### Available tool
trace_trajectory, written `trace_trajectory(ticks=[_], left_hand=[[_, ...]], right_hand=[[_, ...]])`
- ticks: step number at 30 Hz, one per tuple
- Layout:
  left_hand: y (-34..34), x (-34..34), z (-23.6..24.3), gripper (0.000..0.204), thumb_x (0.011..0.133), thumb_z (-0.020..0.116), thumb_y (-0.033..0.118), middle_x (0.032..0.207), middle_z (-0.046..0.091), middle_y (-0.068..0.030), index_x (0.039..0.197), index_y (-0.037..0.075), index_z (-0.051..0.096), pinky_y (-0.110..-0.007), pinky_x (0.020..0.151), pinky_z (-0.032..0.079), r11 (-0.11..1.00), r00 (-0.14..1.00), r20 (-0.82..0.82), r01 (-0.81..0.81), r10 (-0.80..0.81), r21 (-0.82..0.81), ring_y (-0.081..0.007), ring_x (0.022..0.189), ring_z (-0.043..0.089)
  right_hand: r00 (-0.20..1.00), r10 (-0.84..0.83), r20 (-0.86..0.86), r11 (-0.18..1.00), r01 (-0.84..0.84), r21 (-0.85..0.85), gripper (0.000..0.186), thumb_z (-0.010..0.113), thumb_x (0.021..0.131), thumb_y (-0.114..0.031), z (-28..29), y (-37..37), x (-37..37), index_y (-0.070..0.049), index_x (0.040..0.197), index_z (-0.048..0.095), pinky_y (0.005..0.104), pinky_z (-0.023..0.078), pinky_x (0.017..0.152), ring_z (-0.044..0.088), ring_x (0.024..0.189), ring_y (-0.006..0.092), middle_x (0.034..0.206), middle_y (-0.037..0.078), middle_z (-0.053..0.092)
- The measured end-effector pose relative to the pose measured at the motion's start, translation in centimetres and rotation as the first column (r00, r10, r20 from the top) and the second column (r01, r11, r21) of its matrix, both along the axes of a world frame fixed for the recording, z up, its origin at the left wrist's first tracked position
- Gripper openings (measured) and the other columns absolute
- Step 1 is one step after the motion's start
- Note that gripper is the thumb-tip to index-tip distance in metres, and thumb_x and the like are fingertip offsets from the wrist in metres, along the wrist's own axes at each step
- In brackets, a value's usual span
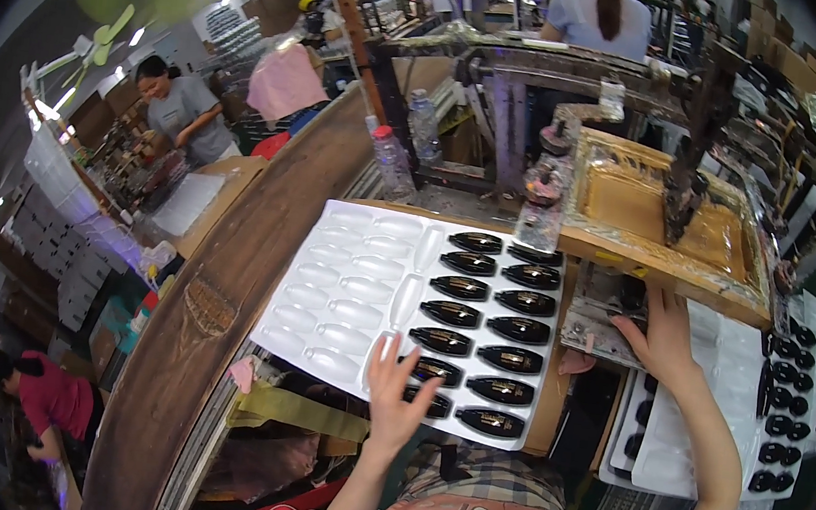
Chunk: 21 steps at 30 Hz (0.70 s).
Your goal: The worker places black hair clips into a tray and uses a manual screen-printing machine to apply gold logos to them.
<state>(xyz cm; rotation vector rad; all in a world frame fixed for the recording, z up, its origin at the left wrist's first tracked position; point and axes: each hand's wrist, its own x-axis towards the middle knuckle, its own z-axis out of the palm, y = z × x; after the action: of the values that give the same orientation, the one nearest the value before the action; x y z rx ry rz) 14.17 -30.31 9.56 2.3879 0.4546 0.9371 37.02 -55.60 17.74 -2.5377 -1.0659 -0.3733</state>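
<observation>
A white moulded tray (317,345) lies in front of me. Glossy black oval pieces with gold print (498,389) fill its right two columns, while the hollows on its left hold none. Over the lower middle of the tray, my left hand (397,395) has its fingers spread near the black pieces and holds nothing visible. My right hand (668,340) reaches to a metal fixture (601,327) below a wooden-framed printing screen (662,274). Its thumb and fingers are apart, beside a dark piece (631,293) on the fixture. The screen's edge is close above those fingertips.
More white trays with black pieces (784,399) stand at the right. The press's metal arm (688,186) rises over the screen. Plastic bottles (394,161) stand behind the tray. A worn wooden board (210,313) runs along the left. Other people (187,114) work farther off.
</observation>
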Motion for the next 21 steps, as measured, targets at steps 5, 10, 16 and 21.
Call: trace_trajectory(ticks=[5, 10, 16, 21], left_hand=[[-1.8, 2.0, 0.7, 0.081, 0.066, 0.072, 0.028, 0.136, 0.024, -0.0204, 0.13, 0.003, 0.03, -0.045, 0.1, 0.02, 0.989, 0.99, -0.016, 0.141, -0.141, 0.037, -0.0384, 0.126, 0.02], [-3.1, 2.5, 1.0, 0.072, 0.067, 0.072, 0.023, 0.13, 0.034, -0.0203, 0.126, 0.002, 0.036, -0.045, 0.099, 0.021, 0.975, 0.973, 0.07, 0.22, -0.22, 0.014, -0.0362, 0.124, 0.025], [-2.6, 2.3, -0.3, 0.01, 0.072, 0.062, 0.003, 0.075, 0.058, -0.01, 0.08, 0.0, 0.057, -0.035, 0.075, 0.043, 0.978, 0.937, 0.296, 0.206, -0.187, -0.034, -0.0251, 0.077, 0.057], [-2.8, 1.6, -1.0, 0.027, 0.074, 0.059, 0.0, 0.05, 0.039, -0.0095, 0.056, 0.001, 0.04, -0.033, 0.04, 0.027, 0.978, 0.967, 0.239, 0.128, -0.087, -0.163, -0.023, 0.043, 0.038]], right_hand=[[0.999, 0.026, 0.031, 0.999, -0.027, 0.024, 0.065, 0.06, 0.074, -0.034, -0.3, -0.2, 0.0, 0.006, 0.119, 0.035, 0.0442, 0.032, 0.089, 0.039, 0.103, 0.0436, 0.113, 0.027, 0.042], [1.0, -0.005, -0.003, 1.0, 0.005, 0.021, 0.067, 0.06, 0.074, -0.034, -0.4, 0.0, 0.1, 0.008, 0.119, 0.033, 0.0442, 0.032, 0.089, 0.039, 0.103, 0.0439, 0.112, 0.029, 0.041], [0.999, -0.025, -0.037, 0.998, 0.027, 0.05, 0.07, 0.06, 0.075, -0.034, 0.0, -0.2, -0.2, 0.009, 0.121, 0.03, 0.0435, 0.031, 0.092, 0.037, 0.107, 0.0439, 0.115, 0.03, 0.039], [0.977, -0.01, -0.215, 1.0, 0.008, -0.011, 0.071, 0.06, 0.075, -0.032, 2.1, -0.7, -1.1, 0.008, 0.124, 0.027, 0.0414, 0.027, 0.097, 0.031, 0.115, 0.0419, 0.123, 0.029, 0.033]])
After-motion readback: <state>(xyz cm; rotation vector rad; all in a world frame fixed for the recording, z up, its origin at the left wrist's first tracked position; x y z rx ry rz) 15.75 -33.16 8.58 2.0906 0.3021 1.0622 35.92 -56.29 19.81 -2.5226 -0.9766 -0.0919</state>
